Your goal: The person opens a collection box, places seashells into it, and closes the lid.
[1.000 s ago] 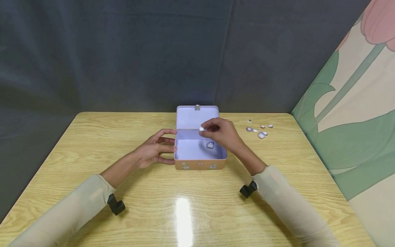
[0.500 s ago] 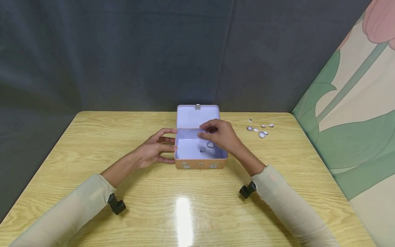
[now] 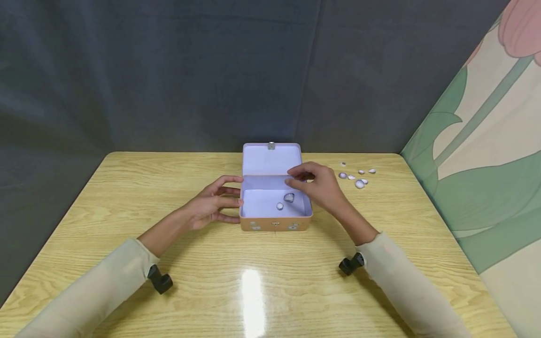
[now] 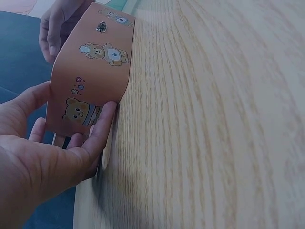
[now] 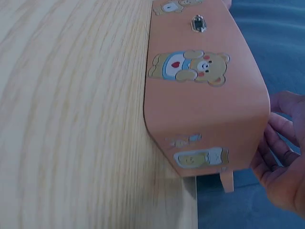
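An orange tin box (image 3: pixel 274 224) with bear pictures and a pale lilac inside stands on the table, its hinged lid (image 3: pixel 270 158) raised at the back. Two small seashells lie on its floor: a larger seashell (image 3: pixel 289 197) and a smaller seashell (image 3: pixel 280 206). My left hand (image 3: pixel 213 202) rests spread fingertips against the box's left side, with a bear picture by the thumb in the left wrist view. Over the box's right rim hovers my right hand (image 3: pixel 319 185), fingers loosely bent and thumb apart from them, nothing between.
Several seashells (image 3: pixel 359 184) lie scattered on the wooden table (image 3: pixel 203 281), right of the box. Behind the table hangs a dark curtain (image 3: pixel 203 75). A wall panel with painted flowers (image 3: pixel 498 178) borders the right side.
My right hand has let go of the smaller seashell, which dropped into the box and shifted slightly. The hand then moved right toward the rim. My left hand has stayed in place.
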The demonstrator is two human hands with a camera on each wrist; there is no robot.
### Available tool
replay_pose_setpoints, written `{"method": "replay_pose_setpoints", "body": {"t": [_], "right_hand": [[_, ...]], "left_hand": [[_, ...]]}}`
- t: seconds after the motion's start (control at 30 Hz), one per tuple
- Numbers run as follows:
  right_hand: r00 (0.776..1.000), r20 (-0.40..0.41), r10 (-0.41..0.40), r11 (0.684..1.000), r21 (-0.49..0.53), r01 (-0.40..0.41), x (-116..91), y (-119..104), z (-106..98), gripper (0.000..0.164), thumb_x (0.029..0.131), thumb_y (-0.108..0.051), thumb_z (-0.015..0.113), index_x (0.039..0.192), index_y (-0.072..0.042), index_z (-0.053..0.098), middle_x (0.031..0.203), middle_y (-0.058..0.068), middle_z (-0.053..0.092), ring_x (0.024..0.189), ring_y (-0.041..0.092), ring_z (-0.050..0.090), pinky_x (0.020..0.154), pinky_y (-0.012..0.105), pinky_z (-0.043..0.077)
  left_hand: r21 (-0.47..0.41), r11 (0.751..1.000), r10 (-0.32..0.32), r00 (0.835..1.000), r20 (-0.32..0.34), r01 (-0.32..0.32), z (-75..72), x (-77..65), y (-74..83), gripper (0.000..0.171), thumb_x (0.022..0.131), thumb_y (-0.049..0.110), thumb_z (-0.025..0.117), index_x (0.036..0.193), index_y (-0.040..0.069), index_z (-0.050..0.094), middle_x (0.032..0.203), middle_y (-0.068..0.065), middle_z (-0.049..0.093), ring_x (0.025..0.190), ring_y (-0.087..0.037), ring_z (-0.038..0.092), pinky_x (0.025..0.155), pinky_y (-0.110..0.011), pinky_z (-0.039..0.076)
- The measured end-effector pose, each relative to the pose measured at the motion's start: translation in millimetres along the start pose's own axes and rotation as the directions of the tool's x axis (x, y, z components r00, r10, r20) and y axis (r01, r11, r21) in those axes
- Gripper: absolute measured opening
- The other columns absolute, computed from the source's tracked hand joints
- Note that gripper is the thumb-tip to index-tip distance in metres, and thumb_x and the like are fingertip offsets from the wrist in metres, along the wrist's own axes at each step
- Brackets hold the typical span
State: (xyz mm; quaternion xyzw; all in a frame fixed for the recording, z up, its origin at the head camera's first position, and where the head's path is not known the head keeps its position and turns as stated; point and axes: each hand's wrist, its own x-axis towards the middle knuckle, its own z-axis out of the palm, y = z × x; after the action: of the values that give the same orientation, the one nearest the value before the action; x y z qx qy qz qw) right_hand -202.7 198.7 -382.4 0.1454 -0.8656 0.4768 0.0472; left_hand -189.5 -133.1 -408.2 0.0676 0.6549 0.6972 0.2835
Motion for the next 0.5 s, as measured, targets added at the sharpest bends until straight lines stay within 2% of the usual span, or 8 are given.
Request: {"method": "replay_pose_setpoints", "body": {"t": [0.23,0.5], "right_hand": [[0.997,-0.074,-0.015,0.999,0.027,0.017,-5,10,-11,0.026,0.1,-0.014,0.088,0.121,-0.001,0.083,0.118,0.015,0.082,0.099,0.012,0.075,0.081,0.013,0.059],[0.992,-0.123,0.005,1.0,0.007,-0.004,-13,17,-27,0.025,0.101,-0.017,0.087,0.12,-0.002,0.083,0.123,0.017,0.082,0.099,0.005,0.073,0.082,0.012,0.059]], "left_hand": [[-0.003,1.0,0.001,1.0,0.0,-0.001,-0.6,1.4,-0.7,0.074,0.109,0.004,0.07,0.172,0.017,0.034,0.164,-0.024,0.039,0.126,-0.034,0.069,0.096,-0.051,0.072],[-0.014,1.0,-0.004,1.0,0.007,0.004,-0.9,0.9,-1.4,0.073,0.109,0.003,0.07,0.172,0.018,0.035,0.164,-0.023,0.04,0.127,-0.035,0.068,0.096,-0.051,0.072]]}}
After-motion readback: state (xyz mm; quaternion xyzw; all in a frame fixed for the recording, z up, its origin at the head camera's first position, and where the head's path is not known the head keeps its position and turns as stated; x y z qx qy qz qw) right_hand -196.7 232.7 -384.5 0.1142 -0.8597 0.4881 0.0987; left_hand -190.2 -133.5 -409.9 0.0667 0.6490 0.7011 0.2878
